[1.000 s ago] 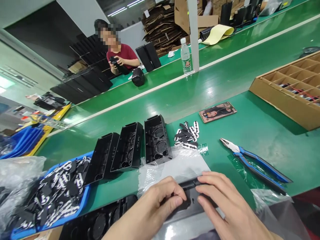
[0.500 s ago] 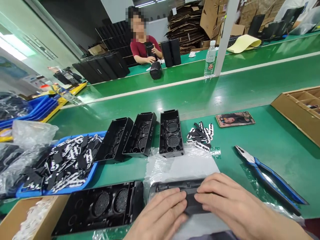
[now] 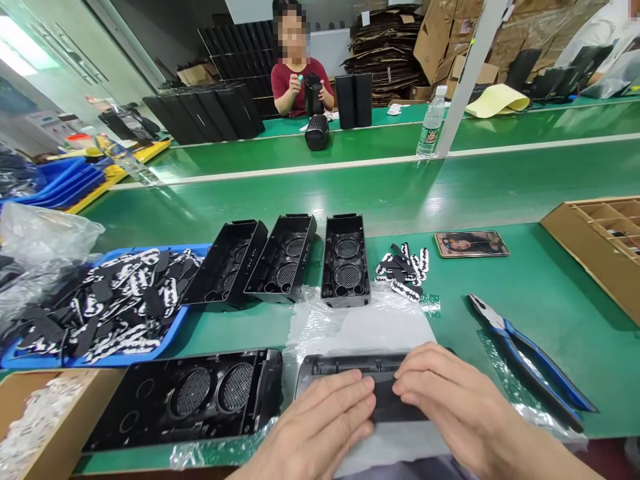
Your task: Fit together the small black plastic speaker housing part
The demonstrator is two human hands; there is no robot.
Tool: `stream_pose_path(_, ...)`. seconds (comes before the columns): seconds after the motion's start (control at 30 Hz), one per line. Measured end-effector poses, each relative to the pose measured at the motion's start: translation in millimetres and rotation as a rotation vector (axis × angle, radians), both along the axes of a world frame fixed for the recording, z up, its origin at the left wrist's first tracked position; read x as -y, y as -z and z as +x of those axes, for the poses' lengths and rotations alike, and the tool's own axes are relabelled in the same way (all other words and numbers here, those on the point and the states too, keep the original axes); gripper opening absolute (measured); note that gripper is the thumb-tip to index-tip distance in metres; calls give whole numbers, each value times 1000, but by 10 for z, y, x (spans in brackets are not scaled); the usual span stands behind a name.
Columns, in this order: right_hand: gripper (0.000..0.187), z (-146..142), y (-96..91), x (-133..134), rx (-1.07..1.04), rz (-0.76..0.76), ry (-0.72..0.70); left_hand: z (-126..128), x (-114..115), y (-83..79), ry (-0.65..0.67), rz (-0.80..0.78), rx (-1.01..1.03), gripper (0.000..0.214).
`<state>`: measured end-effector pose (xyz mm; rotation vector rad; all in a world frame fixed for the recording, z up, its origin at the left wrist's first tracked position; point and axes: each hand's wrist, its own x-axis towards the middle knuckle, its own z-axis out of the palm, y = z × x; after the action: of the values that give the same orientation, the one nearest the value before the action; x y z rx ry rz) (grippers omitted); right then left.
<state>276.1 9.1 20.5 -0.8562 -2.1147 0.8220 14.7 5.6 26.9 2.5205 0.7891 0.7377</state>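
Observation:
A black plastic speaker housing (image 3: 345,363) lies lengthwise before me on a white sheet (image 3: 380,330), largely covered by my hands. My left hand (image 3: 325,413) rests on its top with the fingers stretched out and close together. From the other side, my right hand (image 3: 440,393) touches the same housing, its fingers slightly bent and the thumb hidden. Between the fingertips shows a smooth black strip of surface (image 3: 386,397). To the left lies another open black housing (image 3: 165,400) with two round mesh grilles.
Behind stand three open housings (image 3: 346,260), beside a small pile of black-and-white strips (image 3: 404,270). A blue tray (image 3: 175,333) holds many such strips. Pliers (image 3: 525,360), a phone (image 3: 471,244) and a divided cardboard box (image 3: 590,257) lie right. A co-worker (image 3: 300,80) sits opposite.
My right hand's fingers have bent a little more on the housing; my left hand stays nearly in place. The view has shifted slightly. The co-worker's hand has risen with a small teal item.

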Motion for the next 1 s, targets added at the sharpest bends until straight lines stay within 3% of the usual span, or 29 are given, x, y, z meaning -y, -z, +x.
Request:
stream_pose_path(0.27,37,115,68,13,126,101,-94,-32,17,85,27,10,1,30)
stream_pose_path(0.53,37,118,103,26,113,148,-85,-29,10,80,33,41,-2,28)
stream_pose_path(0.7,29,118,26,17,136,142,-77,-19,-18,65,32,64,-54,29)
stream_pose_path(0.77,29,139,14,38,139,134,-12,-33,-26,48,42,74,-114,28)
stream_pose_path(0.9,33,156,127,111,34,89,258,-2,-70,-14,24,139,-146,25)
stream_pose_path(1.0,27,126,239,158,-63,66,331,126,-167,-126,-6,-12,-100,23)
